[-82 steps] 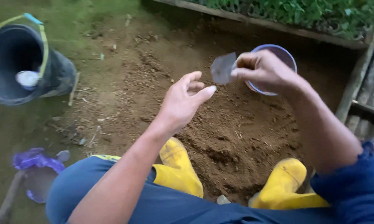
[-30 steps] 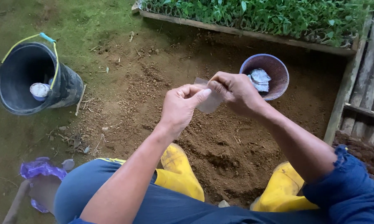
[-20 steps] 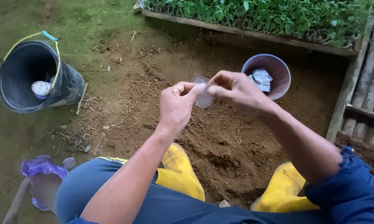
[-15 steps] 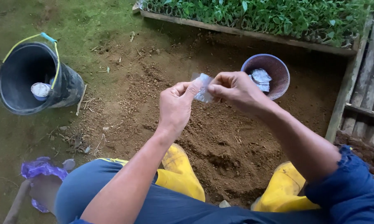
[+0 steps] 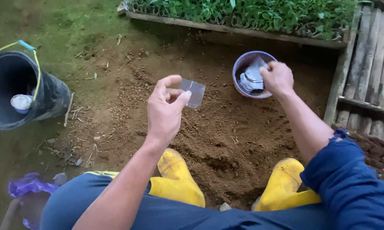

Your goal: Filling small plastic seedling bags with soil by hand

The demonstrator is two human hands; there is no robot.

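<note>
My left hand [image 5: 165,111] holds a small clear plastic bag [image 5: 192,92] pinched between thumb and fingers, above a patch of loose brown soil [image 5: 226,136]. My right hand [image 5: 278,78] reaches into a small purple bowl [image 5: 241,64] that sits on the soil and holds more clear plastic bags [image 5: 252,76]. Its fingers are curled over those bags; whether they grip one is hidden. Both yellow boots [image 5: 177,179] rest at the near edge of the soil.
A black bucket [image 5: 17,87] with a yellow handle lies tilted at the left, a small white cup inside. A wooden-edged bed of green seedlings [image 5: 251,15] runs along the top. Bamboo slats [image 5: 370,76] stand at the right. Purple plastic [image 5: 28,187] lies bottom left.
Both hands held the clear bag together before. Now my right hand has let go and moved right to the purple bowl, while my left hand keeps the bag.
</note>
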